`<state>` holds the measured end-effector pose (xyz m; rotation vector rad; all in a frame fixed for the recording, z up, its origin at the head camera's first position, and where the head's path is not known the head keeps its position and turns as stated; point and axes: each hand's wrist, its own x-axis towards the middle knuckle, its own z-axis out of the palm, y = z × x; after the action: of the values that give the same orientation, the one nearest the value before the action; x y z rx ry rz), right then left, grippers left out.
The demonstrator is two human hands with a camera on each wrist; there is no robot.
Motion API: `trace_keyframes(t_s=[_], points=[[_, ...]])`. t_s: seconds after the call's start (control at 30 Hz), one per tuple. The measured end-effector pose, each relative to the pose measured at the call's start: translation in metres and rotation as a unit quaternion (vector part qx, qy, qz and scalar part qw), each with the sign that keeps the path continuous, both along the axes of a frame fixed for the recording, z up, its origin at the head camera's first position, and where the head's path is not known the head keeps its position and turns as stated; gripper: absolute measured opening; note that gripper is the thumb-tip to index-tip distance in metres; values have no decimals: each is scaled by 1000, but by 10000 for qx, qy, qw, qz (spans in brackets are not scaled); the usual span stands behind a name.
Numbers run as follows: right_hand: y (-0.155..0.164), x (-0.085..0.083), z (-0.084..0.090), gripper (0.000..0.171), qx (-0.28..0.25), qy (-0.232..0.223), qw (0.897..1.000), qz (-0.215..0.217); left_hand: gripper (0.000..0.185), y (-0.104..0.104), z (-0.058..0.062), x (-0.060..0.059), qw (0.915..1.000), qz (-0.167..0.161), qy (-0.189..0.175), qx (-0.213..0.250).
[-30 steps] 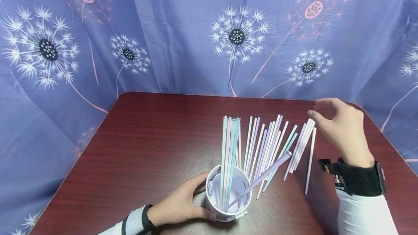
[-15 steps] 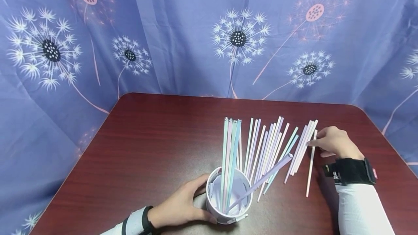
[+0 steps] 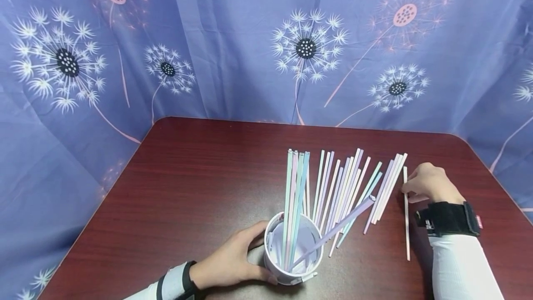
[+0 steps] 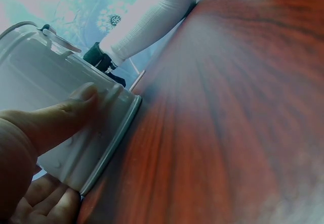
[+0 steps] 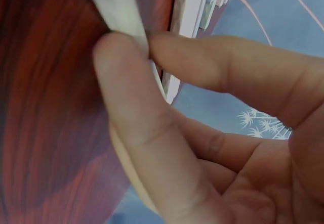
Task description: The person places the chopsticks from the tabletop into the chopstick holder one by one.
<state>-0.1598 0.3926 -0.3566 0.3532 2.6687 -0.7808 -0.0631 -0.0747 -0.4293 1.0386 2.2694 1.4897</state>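
Right hand [image 3: 430,183] pinches a pale pink paper straw [image 3: 405,226] between thumb and forefinger; straw lies on the dark red wooden table [image 3: 195,175]. Left hand [image 3: 226,263] wraps a white cylindrical plastic cup [image 3: 275,263] holding straws.

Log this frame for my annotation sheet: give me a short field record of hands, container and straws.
left hand: left hand grips the side of the white cup
right hand: right hand pinches a single white straw
cup contents: several straws stand in it, one purple straw leaning out
loose straws: a fanned pile of pastel straws lying flat
surface: dark red table
backdrop: blue dandelion-print cloth
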Motion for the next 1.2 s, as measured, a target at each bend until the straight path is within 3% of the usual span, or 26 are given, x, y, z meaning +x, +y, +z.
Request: trace_keyframes(t_s=[0.13,0.37,0.53,0.7,0.8,0.9,0.97,1.03,1.1,1.17,1.2], points=[[1,1,1,18,29,-35,10000,-22,86,0,0,-1,10000,-24,34,5],[1,3,7,33,377,192,9989,223,86,0,0,0,9997,9,200,-105],[-8,6,25,38,657,699,9947,361,87,-1,0,0,9998,-14,160,-70],[-31,15,49,34,675,1543,9841,554,86,0,1,-1,9998,-11,183,-86],[-47,25,65,31,436,1871,9786,741,85,0,1,-2,9998,-26,213,-62],[-63,39,80,29,-425,1942,9747,1025,85,0,1,-2,9997,-36,243,-27],[-71,49,89,26,-1257,1974,9628,1347,85,0,1,-2,9996,-28,263,-35],[-78,58,95,26,-2032,1958,9418,1824,85,0,1,-2,9997,-32,241,-28],[-83,68,100,28,-2544,1949,9162,2405,84,0,1,-2,9997,-36,220,-32],[-91,75,102,34,-3068,1953,8819,3000,84,0,1,-1,9998,-46,206,-25],[-95,78,103,35,-3189,1928,8699,3233,84,0,0,-1,9998,-57,197,-12]])
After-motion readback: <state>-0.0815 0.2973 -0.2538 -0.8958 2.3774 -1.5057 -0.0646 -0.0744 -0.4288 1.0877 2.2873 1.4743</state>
